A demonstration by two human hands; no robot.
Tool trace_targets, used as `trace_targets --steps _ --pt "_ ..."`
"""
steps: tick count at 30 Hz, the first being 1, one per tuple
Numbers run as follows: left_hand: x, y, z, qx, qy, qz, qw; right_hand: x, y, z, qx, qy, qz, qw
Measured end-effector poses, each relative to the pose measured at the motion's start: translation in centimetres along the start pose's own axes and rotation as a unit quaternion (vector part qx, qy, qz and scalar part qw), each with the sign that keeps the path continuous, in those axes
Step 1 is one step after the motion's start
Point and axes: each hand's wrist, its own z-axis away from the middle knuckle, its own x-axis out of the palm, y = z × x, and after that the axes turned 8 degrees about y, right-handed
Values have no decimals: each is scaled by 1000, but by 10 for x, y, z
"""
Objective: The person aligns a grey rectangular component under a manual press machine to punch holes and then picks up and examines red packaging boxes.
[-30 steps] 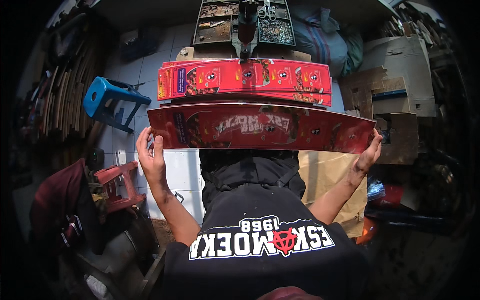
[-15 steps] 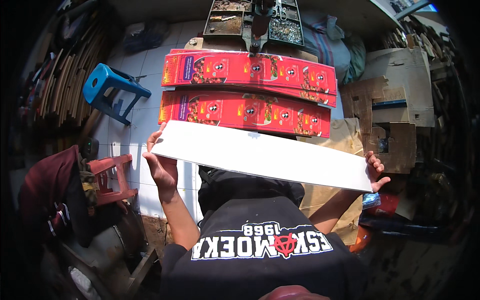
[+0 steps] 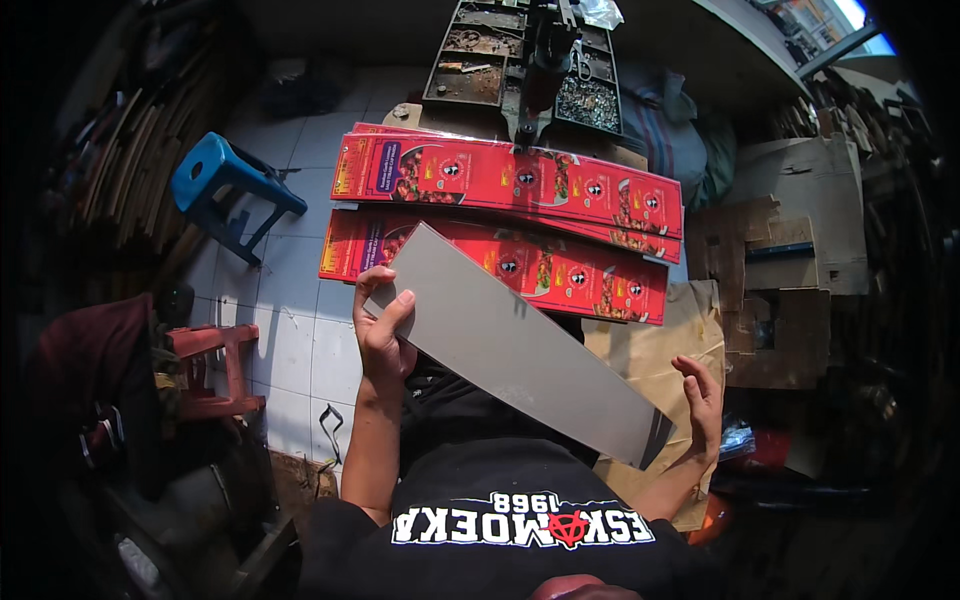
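Observation:
A long flat board (image 3: 520,350), plain pale grey on the side facing up, slants across my lap from upper left to lower right. At its upper-left end my left hand (image 3: 385,335) grips it, thumb on the top face and the other fingers partly hidden at the edge. Just beyond the lower-right end, my right hand (image 3: 703,405) is open with its fingers raised, not gripping the board. In front lie two groups of long red printed panels: an upper stack (image 3: 480,185) and a lower one (image 3: 350,245) that the board partly covers.
Behind the panels stand a dark machine part (image 3: 548,70) and compartment trays (image 3: 470,80) with small metal pieces and scissors. A blue stool (image 3: 215,175) and a red stool (image 3: 235,370) are at left. Brown paper (image 3: 690,330) and cut cardboard (image 3: 735,240) lie at right.
The board has turned from nearly level to a steep slant, its right end dropping toward me. My right hand has let go of that end; my left has moved right with the board.

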Motion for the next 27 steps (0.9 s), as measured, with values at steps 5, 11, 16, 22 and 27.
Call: trace_targets --steps 5,11,16,22,27 --pt "44 -36 -25 -33 -128 -10 991 69 -17 -18 40 -136 -78 987" --pt "77 -57 -60 -78 -143 -59 985 107 -11 -33 -5 -66 -32 997" --pt "102 -41 -114 -45 -211 -279 936 119 -20 -49 -17 6 -104 994" --pt "131 -37 -207 -19 -303 -445 843 130 -31 -89 -33 9 -88 996" --pt "139 -28 -245 -46 -354 -465 810 145 -42 -116 -50 2 -71 996"
